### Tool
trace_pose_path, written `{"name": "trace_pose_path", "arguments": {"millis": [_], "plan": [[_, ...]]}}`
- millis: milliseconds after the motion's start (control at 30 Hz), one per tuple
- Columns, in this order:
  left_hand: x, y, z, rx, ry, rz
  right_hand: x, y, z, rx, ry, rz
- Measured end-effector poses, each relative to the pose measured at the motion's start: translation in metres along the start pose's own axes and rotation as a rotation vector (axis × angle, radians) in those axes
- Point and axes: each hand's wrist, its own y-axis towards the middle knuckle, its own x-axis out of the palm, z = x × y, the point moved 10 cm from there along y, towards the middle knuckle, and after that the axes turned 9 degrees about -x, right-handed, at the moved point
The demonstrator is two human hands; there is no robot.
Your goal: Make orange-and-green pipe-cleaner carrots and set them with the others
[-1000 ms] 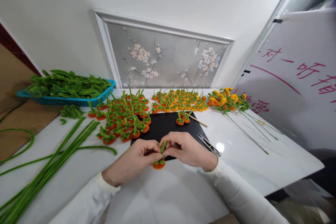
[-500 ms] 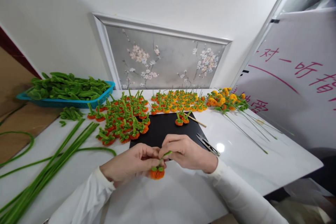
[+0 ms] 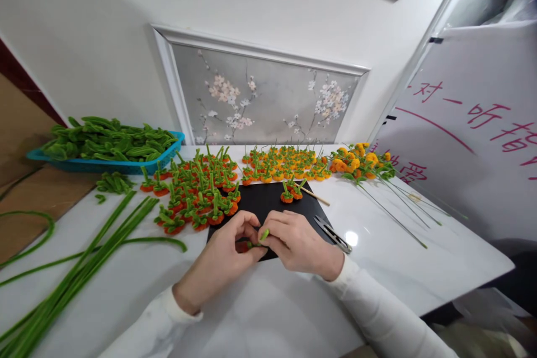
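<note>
Stems (image 3: 84, 269), green, at nine o'clock from the hands; blue basket (image 3: 104, 167) at ten; left hand (image 3: 221, 254) closed around mostly hidden orange piece (image 3: 243, 246), at centre; right hand (image 3: 300, 245) pinching its green tip (image 3: 264, 235); snips (image 3: 334, 234) at three; bouquet (image 3: 359, 162) at two.

So the only readable writing is on the big white panel (image 3: 453, 75) over on the right: handwritten Chinese characters (image 3: 465, 103) in pinkish red. The top row goes 对一听, sloping down to the right, then there's at least one more character that's kinda hard to make out near the edge. Lower down, past a curved red line (image 3: 438, 126), one looks like 爱, with a partly hidden one beside it.
</note>
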Motion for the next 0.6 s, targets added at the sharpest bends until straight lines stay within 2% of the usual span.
{"name": "trace_pose_path", "arguments": {"millis": [67, 167, 333, 400, 600], "plan": [[-0.002, 0.000, -0.002, -0.036, -0.015, 0.008, 0.001, 0.001, -0.003, -0.028, -0.041, -0.002], [-0.002, 0.001, -0.005, -0.078, -0.053, -0.060, -0.001, 0.002, -0.009, -0.089, -0.076, 0.005], [0.012, -0.005, -0.009, -0.156, -0.252, -0.375, -0.005, 0.004, -0.018, -0.142, 0.005, 0.001], [0.013, -0.009, -0.009, -0.187, -0.302, -0.453, -0.006, 0.005, -0.020, -0.143, 0.062, 0.002], [0.015, -0.015, -0.002, -0.204, -0.312, -0.520, -0.006, 0.005, -0.021, -0.128, 0.149, 0.023]]}}
